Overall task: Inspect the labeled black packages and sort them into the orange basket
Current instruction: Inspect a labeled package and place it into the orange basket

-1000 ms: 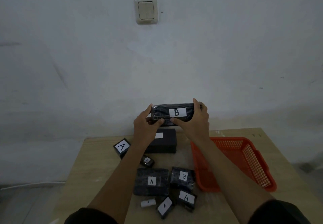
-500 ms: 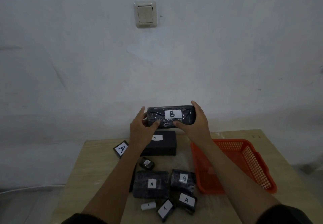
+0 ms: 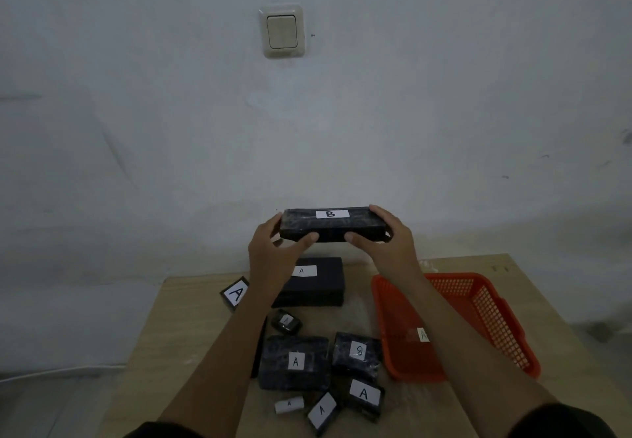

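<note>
Both hands hold a long black package (image 3: 331, 224) with a white "B" label up in front of the wall, above the table. My left hand (image 3: 273, 253) grips its left end, my right hand (image 3: 386, 242) its right end, thumbs on the near side. The orange basket (image 3: 485, 318) sits on the table at the right and holds something with an "A" label (image 3: 423, 335), mostly hidden by my right forearm. Several more black packages lie below: a large "A" box (image 3: 318, 283), a flat "A" package (image 3: 294, 362), a "B" package (image 3: 357, 352).
Smaller "A" packages (image 3: 364, 395) (image 3: 321, 410) (image 3: 235, 293), a small dark pouch (image 3: 285, 321) and a white roll (image 3: 289, 404) are scattered over the wooden table (image 3: 191, 328). A light switch (image 3: 282, 30) is on the wall behind.
The "B" package has tilted so its labelled face now points upward rather than toward me. The view has shifted slightly downward.
</note>
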